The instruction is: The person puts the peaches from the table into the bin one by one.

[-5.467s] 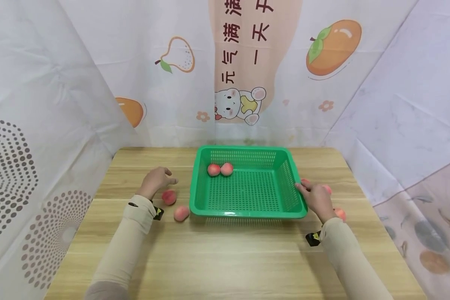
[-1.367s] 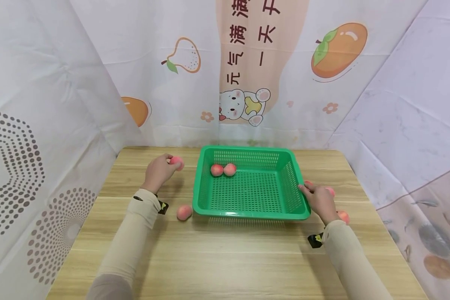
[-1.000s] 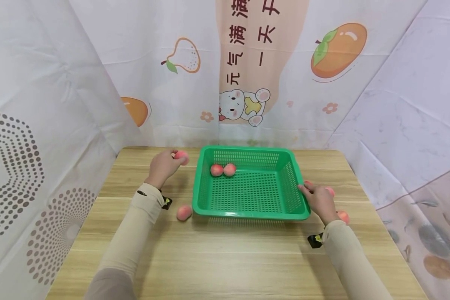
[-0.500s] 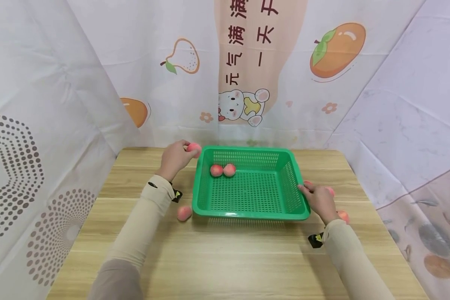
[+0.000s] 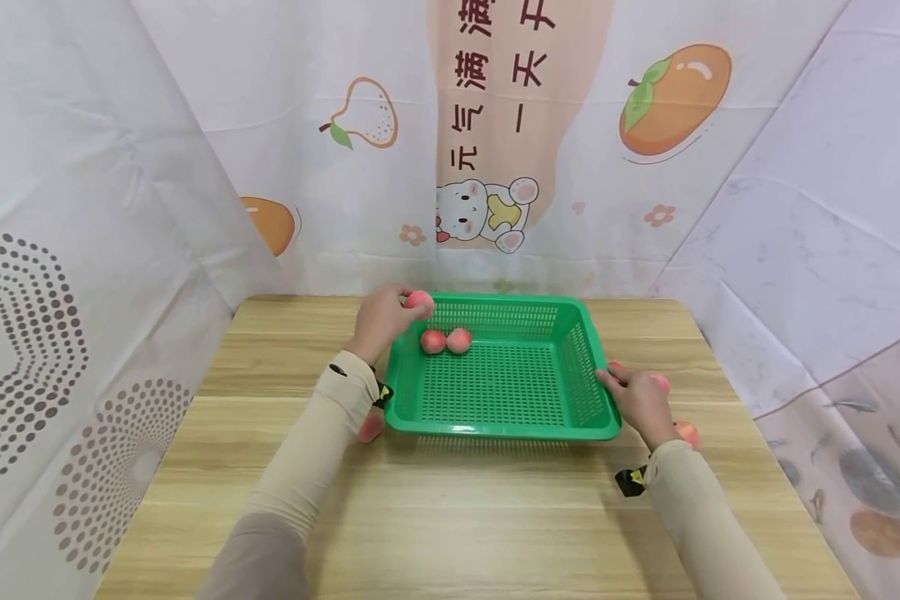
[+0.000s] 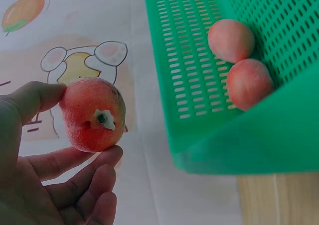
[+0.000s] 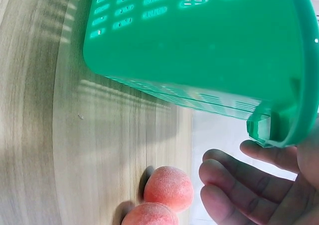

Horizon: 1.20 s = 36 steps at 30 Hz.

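Note:
Between thumb and fingers, my left hand pinches a peach; in the left wrist view this peach shows its stem end with a pale torn patch. It is held up near the back left corner of a green plastic basket. Inside the basket two peaches, one redder and one paler, lie side by side near the back left. My right hand grips the basket's right rim, its other fingers loosely bent below the rim.
A peach lies left of the basket, partly hidden by my left wrist. To the right are more peaches, one beside my right wrist and others close together behind the hand. A printed curtain hangs along the wooden table's back edge.
My left hand took a peach from the table left of the basket, lifted it, and has carried it right to the basket's back left corner. The right hand stays at the rim.

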Motion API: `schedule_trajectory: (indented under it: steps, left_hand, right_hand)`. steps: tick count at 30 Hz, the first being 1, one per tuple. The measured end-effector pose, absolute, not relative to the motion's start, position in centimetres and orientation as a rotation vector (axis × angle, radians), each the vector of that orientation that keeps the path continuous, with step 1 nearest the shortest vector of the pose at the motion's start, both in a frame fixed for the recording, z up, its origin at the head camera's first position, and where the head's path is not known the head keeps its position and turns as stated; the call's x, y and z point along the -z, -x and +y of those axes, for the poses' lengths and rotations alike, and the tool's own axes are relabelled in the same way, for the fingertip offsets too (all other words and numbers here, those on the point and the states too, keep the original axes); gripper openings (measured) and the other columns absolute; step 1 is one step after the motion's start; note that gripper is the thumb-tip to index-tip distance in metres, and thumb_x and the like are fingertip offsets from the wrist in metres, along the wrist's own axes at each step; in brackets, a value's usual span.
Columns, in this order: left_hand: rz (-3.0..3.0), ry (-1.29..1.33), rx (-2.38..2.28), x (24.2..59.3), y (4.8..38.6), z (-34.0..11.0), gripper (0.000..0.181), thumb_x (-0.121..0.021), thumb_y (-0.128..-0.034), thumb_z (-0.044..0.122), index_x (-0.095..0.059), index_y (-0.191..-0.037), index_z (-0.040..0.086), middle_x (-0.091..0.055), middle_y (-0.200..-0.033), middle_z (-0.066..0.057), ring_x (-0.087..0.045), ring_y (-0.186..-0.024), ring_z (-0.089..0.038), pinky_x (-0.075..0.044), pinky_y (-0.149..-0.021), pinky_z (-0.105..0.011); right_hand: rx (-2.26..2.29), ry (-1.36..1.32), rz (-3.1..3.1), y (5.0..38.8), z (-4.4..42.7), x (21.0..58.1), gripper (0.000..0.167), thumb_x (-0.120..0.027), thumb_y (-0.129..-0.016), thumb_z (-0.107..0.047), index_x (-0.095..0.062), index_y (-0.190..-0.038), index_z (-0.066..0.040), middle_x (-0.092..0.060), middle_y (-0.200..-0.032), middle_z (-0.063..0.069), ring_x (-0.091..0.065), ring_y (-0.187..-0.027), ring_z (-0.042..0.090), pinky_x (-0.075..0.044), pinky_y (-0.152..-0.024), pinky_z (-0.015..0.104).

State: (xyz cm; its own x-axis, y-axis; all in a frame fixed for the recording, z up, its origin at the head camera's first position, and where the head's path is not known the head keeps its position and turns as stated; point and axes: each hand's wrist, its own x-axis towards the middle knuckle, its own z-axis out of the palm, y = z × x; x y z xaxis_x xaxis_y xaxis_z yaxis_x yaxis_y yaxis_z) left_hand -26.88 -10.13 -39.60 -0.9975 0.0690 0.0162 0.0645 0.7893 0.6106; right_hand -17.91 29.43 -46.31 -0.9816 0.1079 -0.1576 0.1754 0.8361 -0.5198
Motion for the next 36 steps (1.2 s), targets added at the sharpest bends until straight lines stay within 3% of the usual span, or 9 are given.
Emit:
schedule_trajectory:
  steps: [6,9,13,17,27,30,31,33,36]
  left_hand:
    - [2.932,-0.110,-1.012,40.3,26.9,-9.3,0.043,-0.066,-0.0872,0.044,-0.065,-0.113,0.010,-0.058,-0.084,-0.003,-0.051,-0.079,-0.022,-0.039,-0.065,-0.031]
    - [2.941,-0.124,-0.971,40.6,27.0,-8.9,0.042,-0.067,-0.0867,0.043,-0.065,-0.111,0.009,-0.057,-0.083,-0.005,-0.051,-0.079,-0.022,-0.041,-0.066,-0.032]
    - [2.934,-0.117,-0.938,41.1,27.2,-8.4,0.047,-0.067,-0.0865,0.046,-0.066,-0.115,0.008,-0.068,-0.100,-0.008,-0.058,-0.087,-0.024,-0.049,-0.076,-0.037]
    - [2.903,-0.099,-0.921,41.7,27.4,-7.9,0.054,-0.067,-0.0866,0.048,-0.064,-0.122,0.008,-0.069,-0.116,-0.009,-0.061,-0.098,-0.026,-0.052,-0.084,-0.040]
    - [2.876,-0.130,-0.785,42.6,27.5,-7.0,0.052,-0.067,-0.0890,0.045,-0.064,-0.125,0.007,-0.067,-0.122,-0.009,-0.063,-0.105,-0.027,-0.052,-0.089,-0.040]
    - [2.865,-0.159,-0.753,42.7,27.2,-6.7,0.045,-0.068,-0.0885,0.043,-0.068,-0.115,0.006,-0.070,-0.112,-0.009,-0.063,-0.095,-0.025,-0.052,-0.083,-0.038]
    - [2.850,-0.161,-0.742,42.8,27.2,-6.6,0.038,-0.068,-0.0887,0.041,-0.070,-0.101,0.006,-0.070,-0.096,-0.007,-0.061,-0.082,-0.022,-0.052,-0.074,-0.035]
    - [2.825,-0.180,-0.707,42.9,27.3,-6.4,0.032,-0.068,-0.0880,0.039,-0.064,-0.077,0.009,-0.060,-0.071,-0.001,-0.051,-0.065,-0.016,-0.044,-0.062,-0.029]
    - [2.767,-0.205,-0.649,43.2,27.4,-6.1,0.042,-0.070,-0.0858,0.033,-0.043,-0.059,0.015,-0.035,-0.058,0.003,-0.033,-0.055,-0.013,-0.030,-0.053,-0.027]
  right_hand:
    - [0.841,-0.228,2.897,17.9,29.3,46.4,0.064,-0.044,-0.101,-0.048,-0.051,-0.136,0.005,-0.058,-0.064,0.007,-0.051,-0.059,0.015,-0.041,-0.056,0.028]
    - [0.845,-0.220,2.905,17.8,29.3,46.4,0.062,-0.045,-0.102,-0.046,-0.051,-0.136,0.005,-0.058,-0.063,0.007,-0.051,-0.057,0.015,-0.040,-0.056,0.028]
    - [0.849,-0.212,2.911,17.8,29.3,46.4,0.061,-0.045,-0.102,-0.045,-0.051,-0.136,0.005,-0.058,-0.063,0.007,-0.051,-0.057,0.015,-0.040,-0.056,0.028]
    - [0.847,-0.202,2.917,17.8,29.3,46.3,0.061,-0.045,-0.102,-0.046,-0.051,-0.135,0.005,-0.059,-0.062,0.007,-0.052,-0.058,0.016,-0.040,-0.056,0.029]
    - [0.830,-0.194,2.926,17.7,29.5,46.4,0.061,-0.045,-0.102,-0.045,-0.050,-0.136,0.005,-0.060,-0.067,0.010,-0.053,-0.062,0.018,-0.041,-0.060,0.029]
    - [0.828,-0.187,2.933,17.7,29.5,46.4,0.062,-0.045,-0.102,-0.046,-0.050,-0.136,0.005,-0.061,-0.068,0.011,-0.053,-0.063,0.018,-0.042,-0.061,0.029]
    - [0.833,-0.188,2.931,17.7,29.4,46.4,0.061,-0.045,-0.102,-0.045,-0.050,-0.136,0.005,-0.061,-0.068,0.010,-0.053,-0.063,0.018,-0.042,-0.060,0.029]
    - [0.841,-0.196,2.921,17.7,29.4,46.4,0.062,-0.045,-0.102,-0.046,-0.050,-0.136,0.006,-0.060,-0.067,0.009,-0.052,-0.062,0.018,-0.041,-0.059,0.029]
    - [0.859,-0.214,2.901,17.7,29.3,46.3,0.062,-0.045,-0.102,-0.045,-0.049,-0.137,0.005,-0.058,-0.064,0.008,-0.052,-0.059,0.017,-0.041,-0.057,0.029]
